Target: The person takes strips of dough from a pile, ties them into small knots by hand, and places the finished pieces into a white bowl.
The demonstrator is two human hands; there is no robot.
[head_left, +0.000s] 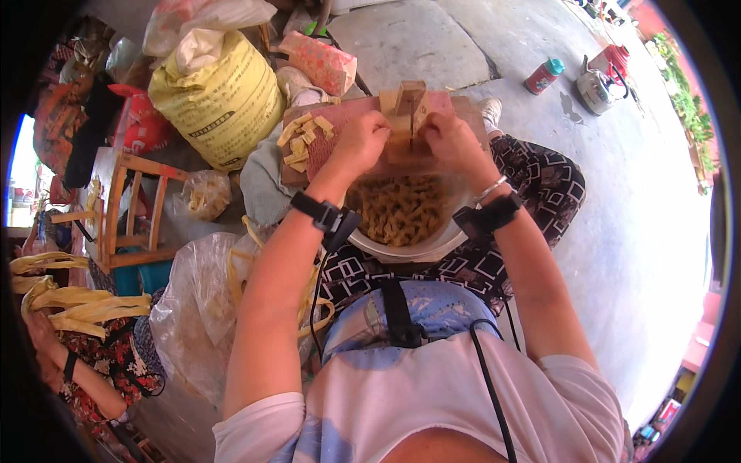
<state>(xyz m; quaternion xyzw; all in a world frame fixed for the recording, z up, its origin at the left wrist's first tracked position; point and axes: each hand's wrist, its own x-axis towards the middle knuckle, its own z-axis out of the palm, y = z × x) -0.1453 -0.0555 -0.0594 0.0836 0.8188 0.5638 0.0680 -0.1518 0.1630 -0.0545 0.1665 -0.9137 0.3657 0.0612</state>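
Observation:
Both my hands are over a low board (315, 171) on either side of a small wooden block (409, 94) with a thin dark upright piece, perhaps a blade. My left hand (361, 142) is closed, its fingertips pinched together near the block. On the other side, my right hand (454, 142) is closed in a similar pinch. What the fingers hold, if anything, is too small to make out. Short yellowish cut pieces (307, 139) lie in a pile left of my left hand. Below my hands, a pale basin (417, 251) holds many twisted yellow-brown pieces (397, 208).
A full yellow sack (220, 100) stands at the far left, with a wooden chair frame (147, 212) nearer. Clear plastic (197, 309) lies beside my left arm. Another person's hand (48, 339) is by long yellow strips (93, 305). A bottle (545, 76) and kettle (600, 86) stand far right.

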